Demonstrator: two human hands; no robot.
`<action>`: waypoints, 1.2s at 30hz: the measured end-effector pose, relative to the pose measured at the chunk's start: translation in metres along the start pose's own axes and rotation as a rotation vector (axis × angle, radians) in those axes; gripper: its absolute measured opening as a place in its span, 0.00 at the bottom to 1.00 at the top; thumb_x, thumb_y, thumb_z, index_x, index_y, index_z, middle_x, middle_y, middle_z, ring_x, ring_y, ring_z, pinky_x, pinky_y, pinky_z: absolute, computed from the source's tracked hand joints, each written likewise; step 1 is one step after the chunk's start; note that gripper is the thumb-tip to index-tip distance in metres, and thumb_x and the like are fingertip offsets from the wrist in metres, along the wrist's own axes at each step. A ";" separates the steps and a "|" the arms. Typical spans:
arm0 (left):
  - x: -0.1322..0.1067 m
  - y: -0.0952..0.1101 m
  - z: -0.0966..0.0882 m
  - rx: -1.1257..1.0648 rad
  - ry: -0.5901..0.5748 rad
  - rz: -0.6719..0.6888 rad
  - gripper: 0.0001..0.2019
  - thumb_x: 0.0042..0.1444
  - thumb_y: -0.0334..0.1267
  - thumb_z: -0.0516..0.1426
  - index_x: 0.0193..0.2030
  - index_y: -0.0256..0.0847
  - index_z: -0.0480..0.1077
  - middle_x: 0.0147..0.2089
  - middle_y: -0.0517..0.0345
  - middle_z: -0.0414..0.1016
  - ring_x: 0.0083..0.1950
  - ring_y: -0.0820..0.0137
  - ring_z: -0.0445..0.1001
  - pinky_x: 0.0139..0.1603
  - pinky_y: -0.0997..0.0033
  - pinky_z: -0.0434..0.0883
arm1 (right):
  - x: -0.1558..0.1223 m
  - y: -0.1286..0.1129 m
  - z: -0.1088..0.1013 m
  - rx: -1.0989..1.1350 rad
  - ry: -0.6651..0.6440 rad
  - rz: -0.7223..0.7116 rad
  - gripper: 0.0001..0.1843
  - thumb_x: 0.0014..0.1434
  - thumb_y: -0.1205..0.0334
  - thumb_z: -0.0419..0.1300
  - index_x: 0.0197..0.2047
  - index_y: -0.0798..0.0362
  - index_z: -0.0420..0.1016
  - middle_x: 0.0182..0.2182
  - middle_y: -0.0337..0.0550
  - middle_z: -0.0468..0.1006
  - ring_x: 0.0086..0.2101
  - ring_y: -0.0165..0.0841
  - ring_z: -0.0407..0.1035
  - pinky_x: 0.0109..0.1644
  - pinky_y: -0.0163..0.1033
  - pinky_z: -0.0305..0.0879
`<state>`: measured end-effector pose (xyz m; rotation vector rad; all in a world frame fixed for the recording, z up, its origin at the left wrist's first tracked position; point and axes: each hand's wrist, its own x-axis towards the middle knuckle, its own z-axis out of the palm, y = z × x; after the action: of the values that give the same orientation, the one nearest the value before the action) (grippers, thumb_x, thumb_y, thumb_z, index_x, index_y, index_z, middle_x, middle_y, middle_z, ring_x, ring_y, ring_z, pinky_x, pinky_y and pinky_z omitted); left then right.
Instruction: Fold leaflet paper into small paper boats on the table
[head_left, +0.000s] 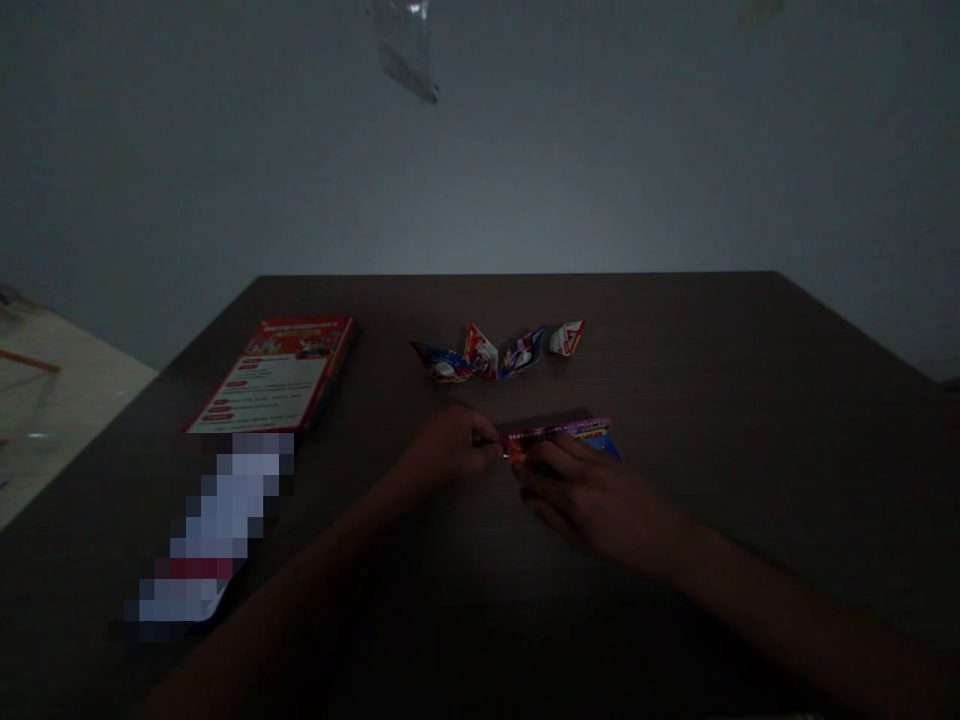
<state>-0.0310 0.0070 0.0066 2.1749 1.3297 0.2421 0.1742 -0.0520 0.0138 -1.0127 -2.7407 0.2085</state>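
Observation:
A long, narrow strip of folded, colourfully printed paper (598, 438), red, purple and blue, lies on the dark table in front of me. My left hand (456, 442) pinches its left end between thumb and forefinger. Over the middle of the strip, my right hand (581, 490) bends its fingers down and presses on it, hiding much of its near side. Just beyond my hands sit several small folded paper pieces: a dark blue one (444, 366), a red and white one (481, 352), a blue and purple one (523, 350) and a white and red one (567, 338).
A red and white printed stack, perhaps booklets (277, 370), lies at the left of the table (675, 330). Nearer stands a pixelated, pale long object (217, 530). A clear plastic pouch (405, 50) hangs on the wall behind. A pale surface (67, 390) adjoins at far left.

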 end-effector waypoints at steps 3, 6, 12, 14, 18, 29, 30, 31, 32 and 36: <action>-0.001 0.001 0.001 -0.007 0.038 -0.012 0.12 0.50 0.39 0.54 0.35 0.38 0.77 0.29 0.59 0.76 0.30 0.72 0.70 0.29 0.76 0.61 | 0.001 -0.001 0.001 0.004 0.001 0.040 0.18 0.62 0.59 0.52 0.53 0.54 0.68 0.44 0.50 0.69 0.45 0.40 0.63 0.50 0.46 0.63; -0.002 0.004 0.001 -0.004 0.053 -0.032 0.12 0.50 0.39 0.54 0.35 0.38 0.77 0.29 0.59 0.76 0.31 0.71 0.71 0.29 0.75 0.61 | 0.004 -0.003 0.002 -0.002 -0.006 0.060 0.19 0.62 0.57 0.52 0.55 0.54 0.67 0.44 0.50 0.68 0.45 0.41 0.62 0.49 0.47 0.63; -0.004 0.007 0.001 -0.001 0.047 -0.035 0.12 0.50 0.43 0.56 0.35 0.41 0.77 0.32 0.58 0.77 0.34 0.69 0.71 0.33 0.74 0.63 | 0.007 -0.003 0.004 -0.005 -0.002 0.055 0.22 0.61 0.56 0.53 0.57 0.55 0.65 0.44 0.51 0.69 0.47 0.42 0.62 0.50 0.48 0.64; -0.005 0.011 0.002 0.037 0.059 -0.041 0.12 0.50 0.44 0.56 0.34 0.41 0.77 0.32 0.57 0.76 0.35 0.68 0.71 0.33 0.72 0.62 | 0.006 -0.003 0.005 -0.004 -0.003 0.058 0.21 0.61 0.56 0.53 0.55 0.55 0.67 0.44 0.51 0.69 0.46 0.41 0.63 0.49 0.48 0.65; -0.007 0.017 0.004 0.121 0.113 -0.006 0.11 0.52 0.44 0.56 0.33 0.41 0.76 0.32 0.57 0.74 0.37 0.67 0.69 0.36 0.69 0.61 | 0.002 -0.004 0.002 0.019 0.004 0.061 0.20 0.61 0.57 0.54 0.54 0.56 0.68 0.45 0.52 0.69 0.47 0.41 0.64 0.51 0.48 0.65; -0.008 0.015 0.008 0.126 0.134 0.046 0.08 0.53 0.41 0.56 0.32 0.40 0.73 0.32 0.57 0.73 0.38 0.66 0.68 0.37 0.67 0.59 | -0.011 0.000 -0.006 0.050 -0.056 0.022 0.18 0.63 0.57 0.52 0.52 0.57 0.70 0.50 0.51 0.70 0.49 0.40 0.64 0.54 0.47 0.64; -0.008 0.014 0.008 0.120 0.142 0.064 0.08 0.53 0.41 0.56 0.32 0.40 0.73 0.32 0.57 0.73 0.38 0.67 0.68 0.38 0.67 0.60 | -0.012 0.001 -0.007 0.065 -0.055 0.022 0.17 0.63 0.57 0.51 0.51 0.56 0.71 0.50 0.51 0.70 0.49 0.40 0.64 0.54 0.47 0.64; -0.008 0.013 0.008 0.110 0.149 0.087 0.08 0.53 0.41 0.56 0.32 0.40 0.73 0.33 0.57 0.73 0.39 0.67 0.68 0.39 0.67 0.60 | -0.012 0.002 -0.008 0.088 -0.053 0.023 0.16 0.63 0.58 0.51 0.50 0.55 0.72 0.49 0.50 0.71 0.49 0.40 0.65 0.53 0.47 0.64; -0.008 0.012 0.007 0.097 0.154 0.115 0.07 0.53 0.40 0.56 0.32 0.40 0.73 0.34 0.57 0.73 0.40 0.67 0.68 0.40 0.68 0.61 | -0.012 0.003 -0.009 0.122 -0.044 0.023 0.15 0.63 0.59 0.52 0.48 0.54 0.73 0.49 0.49 0.72 0.49 0.39 0.65 0.53 0.47 0.64; -0.007 0.007 0.002 0.056 0.141 0.176 0.07 0.55 0.38 0.55 0.37 0.39 0.72 0.38 0.55 0.74 0.41 0.67 0.69 0.42 0.69 0.63 | -0.009 0.014 -0.016 0.323 0.069 0.032 0.12 0.61 0.62 0.53 0.47 0.51 0.74 0.46 0.47 0.75 0.48 0.36 0.68 0.51 0.42 0.67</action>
<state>-0.0281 -0.0019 0.0094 2.3625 1.2323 0.4390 0.1937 -0.0467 0.0247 -0.9538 -2.5203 0.5888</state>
